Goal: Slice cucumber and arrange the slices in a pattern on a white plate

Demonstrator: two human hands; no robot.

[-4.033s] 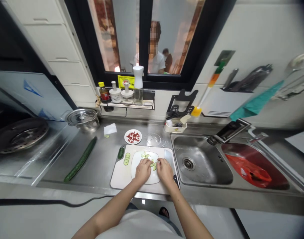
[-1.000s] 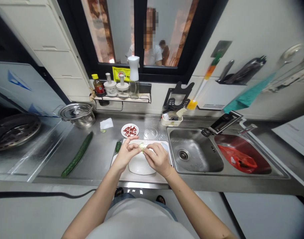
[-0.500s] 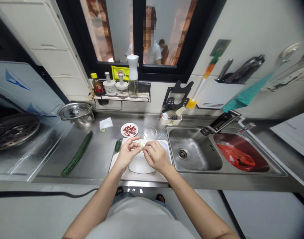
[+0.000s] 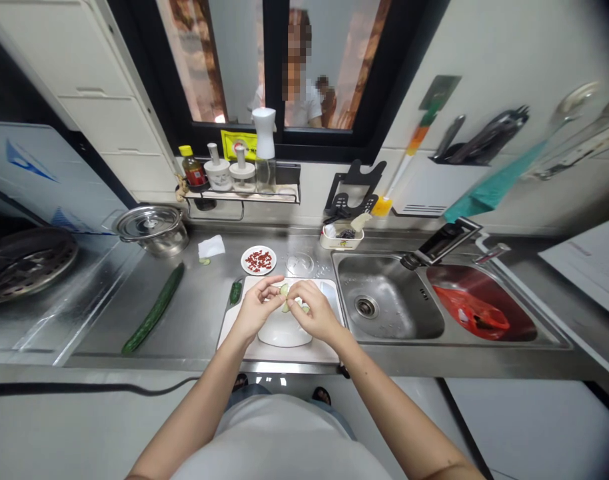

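My left hand [image 4: 257, 305] pinches a pale green cucumber slice [image 4: 284, 290] between thumb and fingers. My right hand [image 4: 314, 312] meets it from the other side, its fingertips closed on the slices there. Below both hands is a white plate [image 4: 284, 337] with some slices partly hidden by my fingers. The plate rests on a light cutting board [image 4: 324, 352]. A short dark green cucumber piece [image 4: 235, 292] lies at the board's left edge. Farther left, a whole cucumber [image 4: 154, 310] lies on the steel counter.
Behind the board stand a small plate of chopped red pieces [image 4: 258, 261] and a clear round lid or dish [image 4: 299, 265]. A lidded steel pot [image 4: 152, 230] is at the back left. To the right are a double sink [image 4: 389, 333], a faucet [image 4: 434, 248] and a red plastic bag [image 4: 472, 313].
My fingers have shifted slightly around the slices, and more pale green shows between and under them. The view has moved a little; the other things stay in place.
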